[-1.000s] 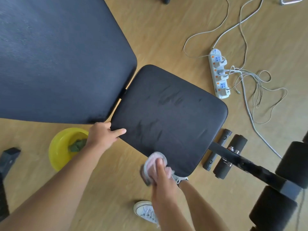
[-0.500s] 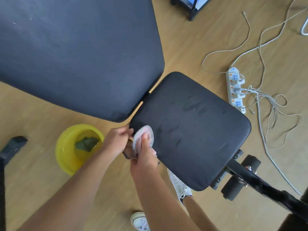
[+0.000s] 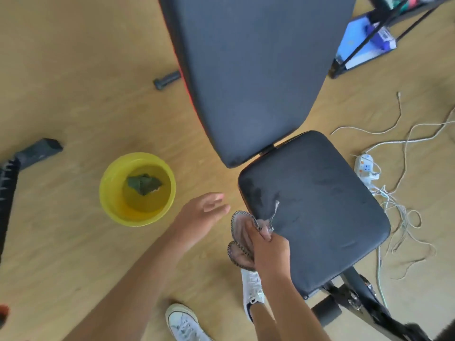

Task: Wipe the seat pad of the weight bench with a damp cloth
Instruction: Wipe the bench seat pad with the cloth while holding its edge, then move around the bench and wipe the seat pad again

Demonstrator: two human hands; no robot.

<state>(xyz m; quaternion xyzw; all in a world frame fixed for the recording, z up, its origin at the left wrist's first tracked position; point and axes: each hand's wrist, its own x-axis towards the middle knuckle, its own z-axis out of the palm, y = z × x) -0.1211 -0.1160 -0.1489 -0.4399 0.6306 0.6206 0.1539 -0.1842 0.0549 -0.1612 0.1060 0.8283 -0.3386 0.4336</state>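
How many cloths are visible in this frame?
2. A pale pink cloth with a speckled hem, gripped by the right hand at the black seat pad; a dark green cloth lying in the round yellow basin.

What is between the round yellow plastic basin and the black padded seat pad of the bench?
The person's open left hand, above bare wooden floor; the head view shows this.

The seat pad (image 3: 320, 207) is smooth, matt black leather-like upholstery with faint damp streaks. The cloth (image 3: 238, 228) is soft woven fabric. The bowl (image 3: 108, 200) is glossy yellow plastic, and the floor (image 3: 73, 94) is smooth wood grain.
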